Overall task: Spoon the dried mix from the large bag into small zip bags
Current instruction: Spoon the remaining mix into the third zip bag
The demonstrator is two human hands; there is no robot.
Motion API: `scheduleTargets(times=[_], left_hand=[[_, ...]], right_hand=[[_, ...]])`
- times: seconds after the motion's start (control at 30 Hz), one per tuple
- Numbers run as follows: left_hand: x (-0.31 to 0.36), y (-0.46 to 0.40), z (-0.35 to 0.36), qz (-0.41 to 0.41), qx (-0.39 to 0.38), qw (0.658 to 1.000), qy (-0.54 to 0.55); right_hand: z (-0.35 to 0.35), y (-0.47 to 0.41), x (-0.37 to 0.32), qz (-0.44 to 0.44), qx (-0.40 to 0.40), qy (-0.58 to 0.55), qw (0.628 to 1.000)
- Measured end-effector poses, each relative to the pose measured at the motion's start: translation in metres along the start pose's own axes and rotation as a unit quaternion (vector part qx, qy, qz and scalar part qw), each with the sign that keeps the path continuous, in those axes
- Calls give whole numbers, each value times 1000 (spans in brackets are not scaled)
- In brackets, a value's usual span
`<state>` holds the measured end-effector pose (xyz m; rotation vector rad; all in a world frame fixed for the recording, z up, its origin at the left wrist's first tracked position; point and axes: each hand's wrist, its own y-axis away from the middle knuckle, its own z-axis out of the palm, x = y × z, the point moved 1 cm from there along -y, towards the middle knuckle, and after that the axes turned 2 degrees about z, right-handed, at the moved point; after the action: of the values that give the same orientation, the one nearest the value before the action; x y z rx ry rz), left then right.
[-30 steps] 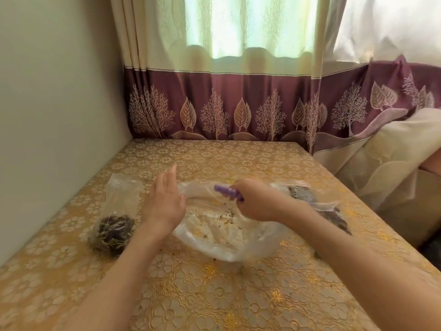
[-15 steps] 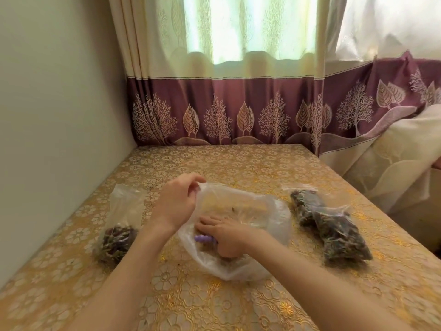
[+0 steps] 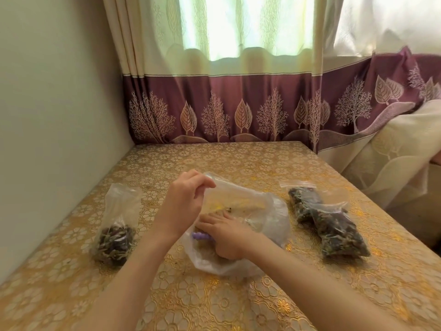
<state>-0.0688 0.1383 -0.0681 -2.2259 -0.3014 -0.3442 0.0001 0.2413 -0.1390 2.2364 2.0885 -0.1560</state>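
Note:
The large clear bag (image 3: 265,211) lies at the table's middle, nearly empty, with a few crumbs inside. My left hand (image 3: 183,204) pinches its upper rim and holds it up. My right hand (image 3: 226,237) is inside the bag's mouth, gripping a purple spoon (image 3: 199,236) whose handle end pokes out to the left; the bowl is hidden. A small bag (image 3: 117,230) with dried mix in its bottom stands at the left. Two filled small zip bags (image 3: 327,223) lie at the right, overlapping.
The table (image 3: 214,302) has a gold floral cloth. A wall runs along its left edge, and a maroon and cream curtain (image 3: 238,111) hangs behind it. Pale fabric (image 3: 401,149) drapes past the table's right edge.
My right hand went down into the large bag with the spoon. My left hand closed on the bag's rim and lifted it. The view shifted, showing the right bags fully.

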Motion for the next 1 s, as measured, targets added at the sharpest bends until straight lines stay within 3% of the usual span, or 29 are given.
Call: scheduleTargets(times=[0.13, 0.23, 0.3, 0.4, 0.47, 0.6, 0.73, 0.8, 0.9, 1.0], left_hand=[[-17, 8, -6, -41, 5, 999, -20], [-28, 16, -12, -81, 17, 996, -23], [-32, 20, -15, -101, 26, 994, -22], [-34, 23, -17, -108, 33, 993, -22], [-34, 23, -20, -115, 40, 992, -23], [-33, 23, -23, -137, 45, 989, -20], [-33, 24, -23, -203, 3, 979, -21], [-36, 23, -23, -244, -58, 966, -57], [-37, 20, -23, -288, -186, 932, -114], [-38, 20, -25, -264, -169, 943, -111]], right_hand=[[-22, 4, 0, 26, 21, -95, 995], [-49, 9, 4, 78, 92, -242, 963], [-68, 12, 10, 133, 154, -381, 902], [-97, 17, 28, 204, 186, -608, 744], [-110, 24, 39, 243, 168, -639, 711], [-112, 41, 55, 297, 111, -606, 730], [-106, 57, 72, 367, 141, -480, 784], [-100, 65, 79, 393, 150, -369, 829], [-85, 72, 78, 393, 51, -265, 879], [-70, 72, 75, 400, -25, -253, 881]])
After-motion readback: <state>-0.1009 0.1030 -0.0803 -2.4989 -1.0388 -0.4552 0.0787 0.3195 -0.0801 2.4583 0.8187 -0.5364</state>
